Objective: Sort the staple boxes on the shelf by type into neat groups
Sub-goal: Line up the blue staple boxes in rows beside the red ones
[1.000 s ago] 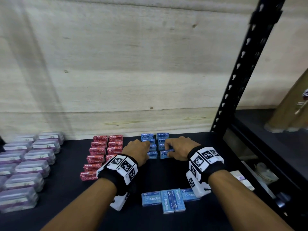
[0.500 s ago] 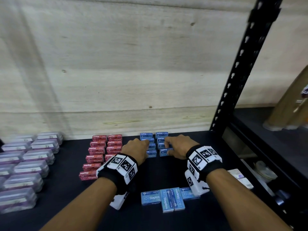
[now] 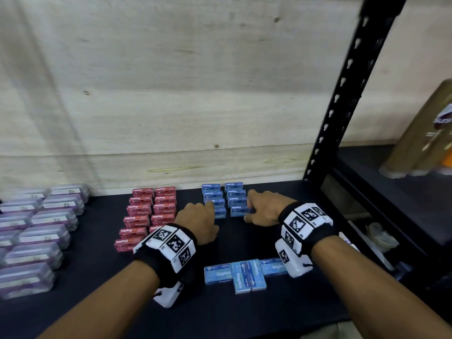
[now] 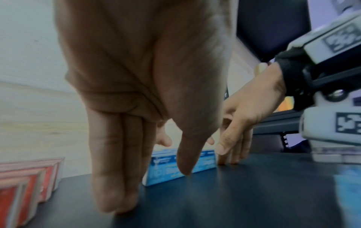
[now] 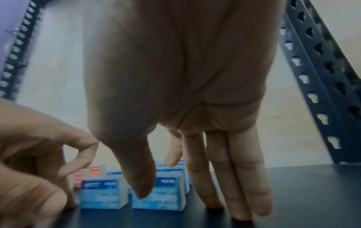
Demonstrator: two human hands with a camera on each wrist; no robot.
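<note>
Both hands at the front of the blue staple boxes [image 3: 223, 200]

Left hand [image 3: 199, 222] and right hand [image 3: 263, 210] flank the front blue boxes, fingers straight and together, tips on the shelf [image 3: 97, 277]; thumbs at the boxes' front faces. Red staple boxes [image 3: 148, 212] lie left of the blue ones.

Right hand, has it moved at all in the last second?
No. The right hand still sits against the front blue box of the right-hand blue row, fingertips on the shelf, where it was before.
</note>
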